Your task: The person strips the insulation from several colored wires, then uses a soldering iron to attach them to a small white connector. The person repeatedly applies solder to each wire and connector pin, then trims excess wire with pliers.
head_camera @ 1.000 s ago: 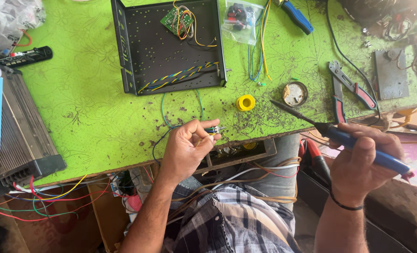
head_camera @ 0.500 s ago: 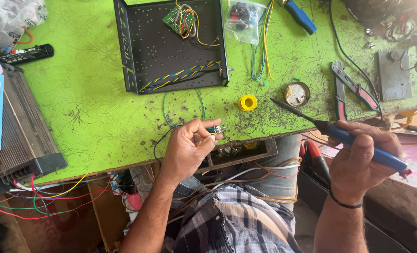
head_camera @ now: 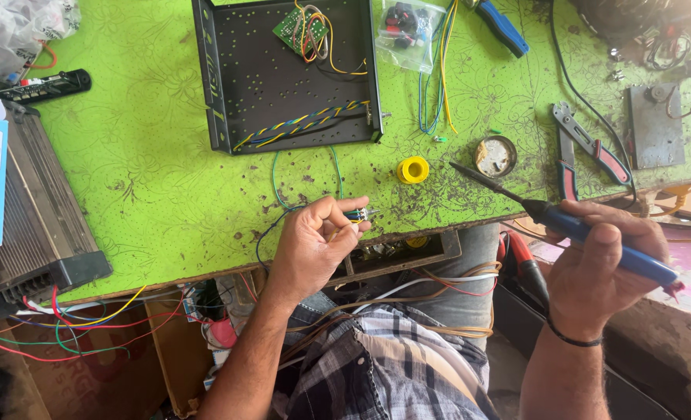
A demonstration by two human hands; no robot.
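left hand (head_camera: 314, 241) pinches wires (head_camera: 359, 213), limp, light | right hand (head_camera: 594, 264) at 3 o'clock grips iron (head_camera: 547, 211), rigid, by handle

A counter (head_camera: 151, 163) covered in bright green patterned cloth, scuffed and stained dark near its front edge, fills most of the view under even daylight. Beneath that edge hangs an open wooden drawer (head_camera: 408, 253), and brown wooden framing (head_camera: 174, 350) shows below.
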